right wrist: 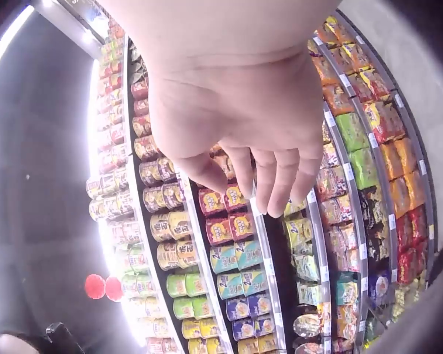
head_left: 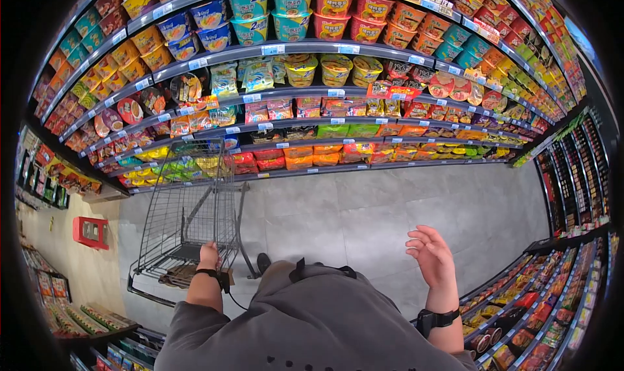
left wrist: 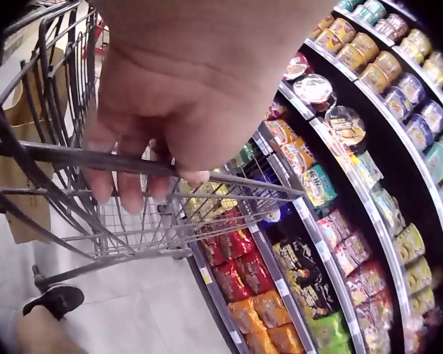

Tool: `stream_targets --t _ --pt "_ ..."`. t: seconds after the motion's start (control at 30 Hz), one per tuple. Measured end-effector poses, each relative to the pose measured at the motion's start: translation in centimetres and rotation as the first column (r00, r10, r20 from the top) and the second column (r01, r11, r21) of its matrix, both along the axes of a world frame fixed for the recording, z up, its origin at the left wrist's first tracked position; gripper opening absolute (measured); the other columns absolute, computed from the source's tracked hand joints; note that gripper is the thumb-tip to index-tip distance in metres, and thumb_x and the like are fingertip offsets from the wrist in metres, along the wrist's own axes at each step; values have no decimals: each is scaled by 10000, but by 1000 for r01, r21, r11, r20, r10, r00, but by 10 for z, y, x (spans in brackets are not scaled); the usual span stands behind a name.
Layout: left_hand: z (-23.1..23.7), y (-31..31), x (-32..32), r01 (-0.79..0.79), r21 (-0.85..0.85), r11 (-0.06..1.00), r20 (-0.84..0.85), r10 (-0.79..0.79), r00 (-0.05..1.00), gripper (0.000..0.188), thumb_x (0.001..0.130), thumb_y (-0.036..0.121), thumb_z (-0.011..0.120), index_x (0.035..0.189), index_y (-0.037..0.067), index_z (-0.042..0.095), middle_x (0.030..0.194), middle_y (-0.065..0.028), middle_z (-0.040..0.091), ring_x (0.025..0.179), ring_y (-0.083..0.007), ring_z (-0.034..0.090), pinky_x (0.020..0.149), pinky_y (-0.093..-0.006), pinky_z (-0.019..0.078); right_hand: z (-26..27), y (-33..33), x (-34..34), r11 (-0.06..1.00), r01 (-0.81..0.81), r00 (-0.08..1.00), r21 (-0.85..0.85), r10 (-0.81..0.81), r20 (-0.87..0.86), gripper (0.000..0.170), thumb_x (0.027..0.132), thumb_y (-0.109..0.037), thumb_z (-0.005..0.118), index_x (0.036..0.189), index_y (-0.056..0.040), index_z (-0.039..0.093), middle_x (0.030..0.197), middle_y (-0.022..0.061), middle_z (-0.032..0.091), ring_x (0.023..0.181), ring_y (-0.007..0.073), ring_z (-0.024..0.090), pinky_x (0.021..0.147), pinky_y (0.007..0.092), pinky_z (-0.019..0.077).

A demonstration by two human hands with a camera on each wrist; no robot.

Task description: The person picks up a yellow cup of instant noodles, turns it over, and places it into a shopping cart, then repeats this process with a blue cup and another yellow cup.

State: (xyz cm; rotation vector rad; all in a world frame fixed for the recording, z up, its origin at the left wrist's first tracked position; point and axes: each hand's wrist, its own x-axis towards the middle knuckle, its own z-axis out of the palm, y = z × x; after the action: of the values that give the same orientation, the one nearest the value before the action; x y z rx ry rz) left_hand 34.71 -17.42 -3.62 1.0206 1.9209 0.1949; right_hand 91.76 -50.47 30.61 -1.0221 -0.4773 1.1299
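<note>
In the head view a wire shopping cart [head_left: 188,252] stands at the person's left. The left hand [head_left: 208,256] is at its near end. Seen from the left wrist, the fingers of that hand [left wrist: 177,110] hook over the cart's dark top bar [left wrist: 55,155], with the thumb on the near side. A brown, flat-sided item [left wrist: 26,210] shows through the wires. The right hand [head_left: 432,257] is raised over the floor, away from the shelves, its fingers loosely bent and holding nothing. From the right wrist, the same hand [right wrist: 236,118] overlaps rows of packaged noodles [right wrist: 232,228].
Ahead, a long curved-looking shelf [head_left: 305,48] carries noodle cups and bagged packs. More shelves [head_left: 572,169] line the right side and the near right. A red stool-like crate [head_left: 91,233] sits on the floor at left. Grey tile floor [head_left: 364,208] lies between the shelves.
</note>
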Motion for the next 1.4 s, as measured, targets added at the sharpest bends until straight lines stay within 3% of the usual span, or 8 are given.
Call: stream_targets --t 0.4,0.7,0.77,0.83,0.9,1.0,1.27,1.4 --pt "26 -6 31 -39 -46 998 -58 37 998 364 1087 297 534 1434 203 590 788 -88 646 591 -242 654 512 -424 483 -6 22 27 993 -109 994 -47 110 6 520 935 -202 625 1398 17 538 1323 202 639 1140 294 656 975 419 505" --pt "-15 4 25 -22 -64 998 87 28 996 353 1072 304 579 1412 210 602 824 -73 664 607 -243 682 479 -430 448 -6 116 13 945 -316 948 -84 318 18 504 938 -216 626 1382 13 553 1295 192 655 1098 290 668 941 408 523" --pt "30 0 47 -103 -138 985 119 119 986 352 1070 283 588 1402 171 624 836 -93 698 637 -239 702 491 -415 465 -7 140 9 928 -360 932 -95 363 17 506 937 -218 626 1381 14 552 1296 192 653 1099 291 666 939 408 522" --pt "16 0 36 -129 -152 980 137 150 979 342 1069 274 590 1385 155 641 831 -98 704 642 -227 704 503 -406 477 -10 165 7 911 -399 915 -102 403 15 508 936 -221 626 1380 15 552 1298 192 652 1100 292 665 938 409 521" --pt "-37 4 17 -22 -28 999 228 28 973 290 1059 273 614 1280 113 713 832 -89 718 639 -196 688 544 -386 506 -14 189 4 901 -424 905 -92 425 -6 500 948 -212 622 1387 13 542 1317 193 645 1131 286 650 966 414 501" --pt "0 12 23 206 -13 978 141 -202 969 257 1044 276 643 1182 93 758 821 -63 734 625 -175 667 585 -388 531 -5 223 -13 886 -455 890 -92 456 -12 505 949 -206 618 1395 16 537 1318 195 644 1128 287 649 967 414 501" --pt "-12 41 15 433 -124 893 157 -413 897 288 966 337 743 1065 70 787 771 -82 744 634 -187 694 644 -357 551 13 295 -39 855 -506 858 -114 512 35 503 954 -201 616 1402 13 537 1318 192 644 1130 292 652 964 404 505" --pt "-18 50 8 379 -204 902 256 -325 911 377 891 365 837 1115 67 780 780 -73 741 651 -177 700 598 -371 519 12 320 -50 844 -524 846 -115 531 43 496 954 -192 619 1401 8 539 1314 186 647 1137 288 653 969 407 509"
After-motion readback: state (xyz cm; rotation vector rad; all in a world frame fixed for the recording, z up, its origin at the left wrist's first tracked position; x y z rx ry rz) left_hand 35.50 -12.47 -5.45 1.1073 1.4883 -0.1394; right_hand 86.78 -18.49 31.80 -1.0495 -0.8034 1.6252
